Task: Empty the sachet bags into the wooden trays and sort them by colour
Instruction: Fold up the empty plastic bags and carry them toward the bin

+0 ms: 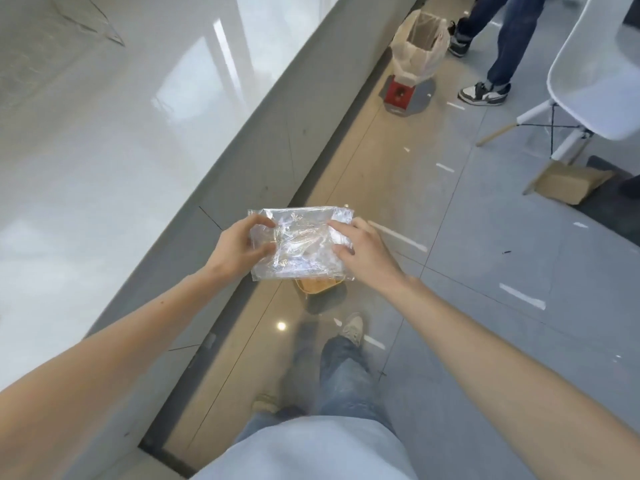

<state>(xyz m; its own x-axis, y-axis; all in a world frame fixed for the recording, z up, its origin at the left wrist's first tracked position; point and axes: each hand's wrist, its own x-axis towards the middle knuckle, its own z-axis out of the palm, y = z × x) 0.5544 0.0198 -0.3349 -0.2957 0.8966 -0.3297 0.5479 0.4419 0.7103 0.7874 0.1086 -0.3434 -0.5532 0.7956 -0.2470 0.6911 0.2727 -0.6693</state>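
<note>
I hold a clear, crumpled plastic bag [301, 244] in front of me, above the floor and just off the edge of the white table [104, 150]. My left hand [239, 245] grips its left side, thumb on top. My right hand [360, 249] pinches its right side with fingers curled on the plastic. The bag looks flat; I cannot make out any sachets inside it. Just below the bag a small orange-brown container [317, 285] stands on the floor, mostly hidden by the bag. No wooden tray is in view.
A lined waste bin [419, 46] on a red base stands further along the floor. A white chair [595, 74] and a cardboard box [571, 181] are at the right. Another person's legs [498, 46] are near the bin. My own legs [339, 368] are below.
</note>
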